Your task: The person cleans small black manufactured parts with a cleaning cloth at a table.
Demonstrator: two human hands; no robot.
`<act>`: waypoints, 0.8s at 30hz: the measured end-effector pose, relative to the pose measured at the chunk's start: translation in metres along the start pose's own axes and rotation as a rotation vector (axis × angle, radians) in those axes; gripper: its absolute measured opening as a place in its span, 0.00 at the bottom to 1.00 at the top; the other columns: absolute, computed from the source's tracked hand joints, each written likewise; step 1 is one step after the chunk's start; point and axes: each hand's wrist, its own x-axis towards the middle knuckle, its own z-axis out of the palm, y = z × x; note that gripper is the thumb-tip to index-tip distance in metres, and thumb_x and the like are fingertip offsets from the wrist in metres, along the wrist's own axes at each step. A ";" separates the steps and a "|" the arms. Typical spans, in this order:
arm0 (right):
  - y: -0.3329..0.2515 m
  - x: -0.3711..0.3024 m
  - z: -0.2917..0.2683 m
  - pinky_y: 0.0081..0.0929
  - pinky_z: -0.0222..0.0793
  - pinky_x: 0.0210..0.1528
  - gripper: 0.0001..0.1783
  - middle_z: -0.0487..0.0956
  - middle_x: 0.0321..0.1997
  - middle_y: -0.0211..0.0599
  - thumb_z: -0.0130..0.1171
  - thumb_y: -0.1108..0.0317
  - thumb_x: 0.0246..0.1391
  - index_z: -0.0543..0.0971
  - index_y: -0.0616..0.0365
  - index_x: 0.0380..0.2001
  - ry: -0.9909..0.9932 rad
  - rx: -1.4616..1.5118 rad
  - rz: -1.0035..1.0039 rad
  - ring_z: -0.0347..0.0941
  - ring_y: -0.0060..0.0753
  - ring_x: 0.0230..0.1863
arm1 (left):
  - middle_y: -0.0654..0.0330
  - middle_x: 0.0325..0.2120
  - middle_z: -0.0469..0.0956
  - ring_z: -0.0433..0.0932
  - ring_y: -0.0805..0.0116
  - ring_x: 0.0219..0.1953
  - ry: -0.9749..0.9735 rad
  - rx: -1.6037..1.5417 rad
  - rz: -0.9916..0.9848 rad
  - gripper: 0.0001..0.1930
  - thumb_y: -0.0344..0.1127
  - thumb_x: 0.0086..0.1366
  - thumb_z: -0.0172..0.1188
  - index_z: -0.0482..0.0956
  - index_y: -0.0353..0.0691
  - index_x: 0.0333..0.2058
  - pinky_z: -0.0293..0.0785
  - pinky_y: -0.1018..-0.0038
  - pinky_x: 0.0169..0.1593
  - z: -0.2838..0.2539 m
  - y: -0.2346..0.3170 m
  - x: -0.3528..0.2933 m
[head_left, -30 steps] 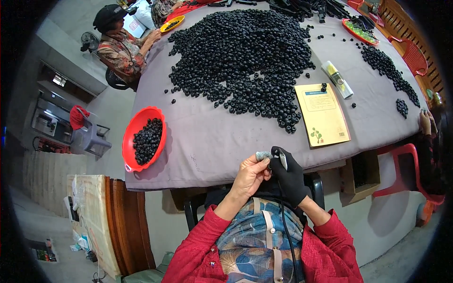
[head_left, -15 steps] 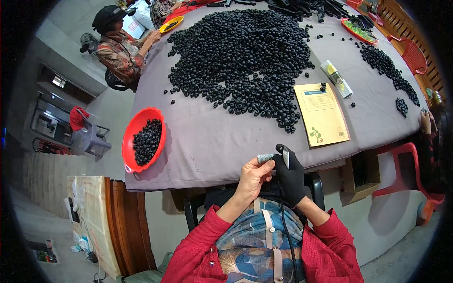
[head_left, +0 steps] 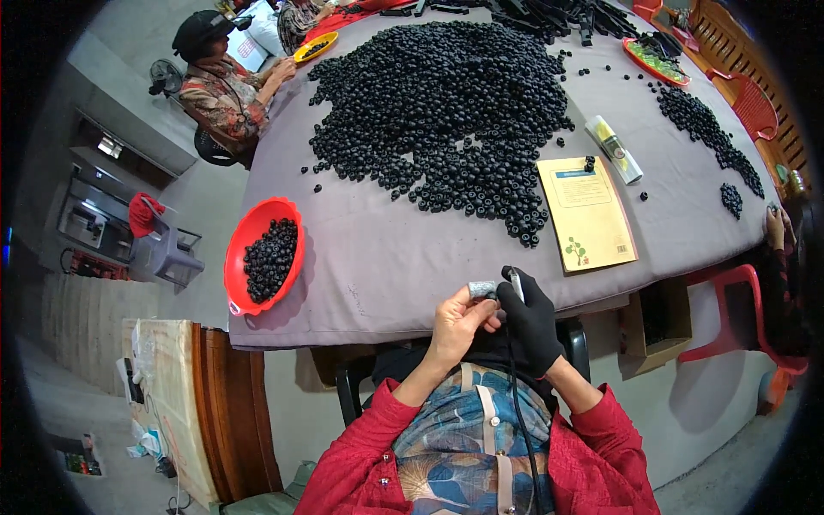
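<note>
Both my hands meet just off the near edge of the table, above my lap. My bare left hand (head_left: 458, 324) has a grey wrap (head_left: 482, 290) on its index finger. Its thumb and fingers are pinched together; whatever is between them is hidden. My right hand (head_left: 530, 319), in a black glove, is closed round a small silvery metal tool (head_left: 516, 286) that points up and away from me. The two hands almost touch. A large heap of black, ring-like beads (head_left: 438, 112) covers the middle of the table beyond them.
At left a red scalloped bowl (head_left: 231, 262) holds black beads. A yellow booklet (head_left: 592, 225) and a clear-and-yellow pack (head_left: 614, 150) lie at right. A co-worker (head_left: 225, 94) sits far left by a yellow dish (head_left: 329, 38); another person's hand (head_left: 778, 225) rests at the right edge.
My right hand has turned a little, and the metal tool has shifted slightly left and down. My left fingers have moved slightly. The view has shifted a little.
</note>
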 end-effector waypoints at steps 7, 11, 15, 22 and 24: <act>0.007 0.003 -0.001 0.15 0.59 0.20 0.23 0.70 0.22 0.28 0.55 0.65 0.51 0.67 0.64 0.49 -0.063 0.017 0.027 0.62 0.14 0.19 | 0.63 0.21 0.75 0.72 0.79 0.23 -0.092 0.056 -0.054 0.05 0.24 0.59 0.52 0.76 0.34 0.32 0.70 0.82 0.30 0.007 0.002 -0.003; -0.003 -0.001 0.002 0.15 0.57 0.18 0.22 0.69 0.21 0.27 0.55 0.65 0.51 0.67 0.64 0.48 -0.085 0.102 0.094 0.61 0.14 0.17 | 0.64 0.20 0.75 0.72 0.79 0.23 -0.081 -0.004 -0.082 0.04 0.25 0.58 0.54 0.77 0.34 0.31 0.70 0.82 0.30 0.006 0.000 -0.004; -0.004 -0.002 0.002 0.15 0.57 0.17 0.19 0.69 0.21 0.27 0.53 0.64 0.53 0.68 0.63 0.45 -0.095 0.144 0.123 0.62 0.14 0.16 | 0.63 0.21 0.75 0.72 0.78 0.23 -0.107 -0.051 -0.074 0.04 0.26 0.58 0.54 0.76 0.35 0.32 0.70 0.82 0.29 0.001 -0.006 -0.004; -0.005 -0.003 -0.002 0.15 0.61 0.23 0.17 0.71 0.24 0.28 0.51 0.65 0.54 0.69 0.62 0.45 -0.127 0.129 0.086 0.65 0.15 0.21 | 0.61 0.21 0.75 0.72 0.75 0.23 -0.105 -0.307 -0.124 0.05 0.26 0.58 0.54 0.75 0.35 0.34 0.70 0.80 0.29 0.000 -0.012 -0.004; 0.008 0.004 -0.006 0.15 0.62 0.28 0.18 0.72 0.28 0.29 0.51 0.65 0.54 0.69 0.63 0.46 -0.092 0.086 0.038 0.66 0.17 0.26 | 0.61 0.21 0.74 0.72 0.74 0.23 -0.095 -0.360 -0.121 0.06 0.26 0.58 0.54 0.75 0.35 0.35 0.70 0.80 0.29 0.000 -0.008 -0.002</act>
